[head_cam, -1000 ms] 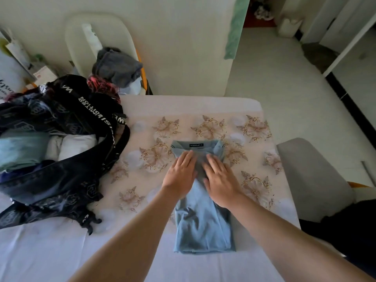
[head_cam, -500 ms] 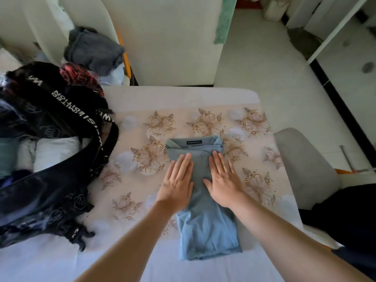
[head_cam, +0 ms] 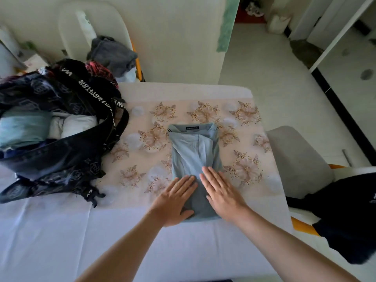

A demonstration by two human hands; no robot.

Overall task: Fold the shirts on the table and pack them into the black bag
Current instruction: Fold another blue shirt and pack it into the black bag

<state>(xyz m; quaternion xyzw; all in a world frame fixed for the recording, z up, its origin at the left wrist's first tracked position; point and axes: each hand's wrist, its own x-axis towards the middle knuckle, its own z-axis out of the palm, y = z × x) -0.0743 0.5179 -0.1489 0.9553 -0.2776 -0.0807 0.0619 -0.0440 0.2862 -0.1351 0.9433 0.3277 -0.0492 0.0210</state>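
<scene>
— Pale floor (head_cam: 274, 68) beyond, white wall (head_cam: 173, 37) behind; table (head_cam: 203, 251) filling the middle, floral cloth (head_cam: 244, 123) over its far half.

— And the risks, biggest first?

— Bag (head_cam: 61, 159) at the left end, gaping, already stuffed with rolled pieces. Looks close to full, so could crush or undo a fold when the next piece is pushed in. Might also sag off its slumped side if loaded carelessly.

— Then the shirt (head_cam: 193, 147)?

— Lying as a long strip on the cloth, collar at the far end, right of the bag and apart from it. Probably needs one more fold. Could slip on that slick-looking cloth and splay open if lifted from one end only.

— Hands?

— Left hand (head_cam: 175, 200) and right hand (head_cam: 221, 192) flat, side by side on the near half, fingers straight, pressing, gripping nothing. Uneven pressure could skew the tucked-in sides.

— Anything else around?

— Grey chair (head_cam: 295, 155) at the right edge; grey garment (head_cam: 112, 51) heaped on a white seat (head_cam: 81, 27) behind the bag.
</scene>
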